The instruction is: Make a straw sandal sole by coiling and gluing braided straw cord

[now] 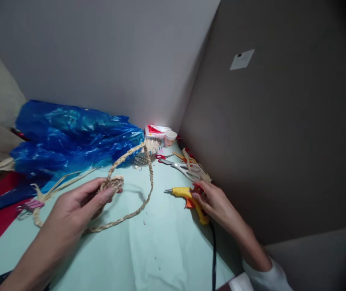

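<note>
My left hand (pixel 76 202) is closed on a small coil of braided straw cord (pixel 114 185), pinched between thumb and fingers. From that coil a long loop of the same braid (pixel 151 178) runs out over the cloth and curves back beneath my wrist. At the right, my right hand (pixel 212 200) has its thumb and fingers around the rear of a yellow hot glue gun (pixel 181 191). The gun's metal nozzle points left, its orange trigger (pixel 189 203) faces down-left, and a black cord hangs from the handle. Some of my right fingers are hidden.
A pale green cloth (pixel 160 242) covers the table. Blue plastic sheeting (pixel 76 129) is heaped at back left. Toward the corner stand a paper cup (pixel 170 138), a basket (pixel 154 145) and scissors (pixel 180 167). Pink clips (pixel 33 204) hold loose straw at left. A grey wall (pixel 266 153) borders the right.
</note>
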The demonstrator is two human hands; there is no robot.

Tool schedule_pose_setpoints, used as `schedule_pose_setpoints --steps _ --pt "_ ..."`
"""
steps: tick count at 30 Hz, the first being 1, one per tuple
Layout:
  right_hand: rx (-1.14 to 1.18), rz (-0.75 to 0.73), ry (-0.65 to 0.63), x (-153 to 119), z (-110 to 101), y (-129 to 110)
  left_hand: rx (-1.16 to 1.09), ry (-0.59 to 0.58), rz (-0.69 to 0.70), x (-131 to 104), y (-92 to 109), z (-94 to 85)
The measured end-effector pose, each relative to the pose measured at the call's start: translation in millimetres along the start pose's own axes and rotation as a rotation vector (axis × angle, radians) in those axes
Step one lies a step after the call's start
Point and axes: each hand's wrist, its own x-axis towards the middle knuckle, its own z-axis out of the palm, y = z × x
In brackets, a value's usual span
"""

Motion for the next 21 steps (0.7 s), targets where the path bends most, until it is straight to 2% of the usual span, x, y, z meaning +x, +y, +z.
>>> schedule_pose_setpoints --steps 2,5,9,13,16,19,21 --pt "-0.026 0.071 0.01 -10 0 0 0.178 0.027 0.11 3 -2 -3.1" --pt "-0.037 0.154 -0.001 -20 3 -3 0.191 0.057 0.142 5 -3 -2.4" --pt "0.01 0.21 0.004 -27 11 -3 0.229 0.034 0.219 3 0 2.5" --pt "0.117 0.257 0.023 -29 17 6 0.185 -0.002 0.189 5 5 0.6" --pt "0.205 0.293 0.027 -33 15 15 0.181 -0.077 0.131 5 6 -4.6" --pt "0.39 0.368 0.039 -46 7 16 0.177 -0.159 0.107 5 8 -8.5" --pt "0.695 0.487 0.087 -55 -1 8 0.156 -0.186 0.115 5 10 -10.2"
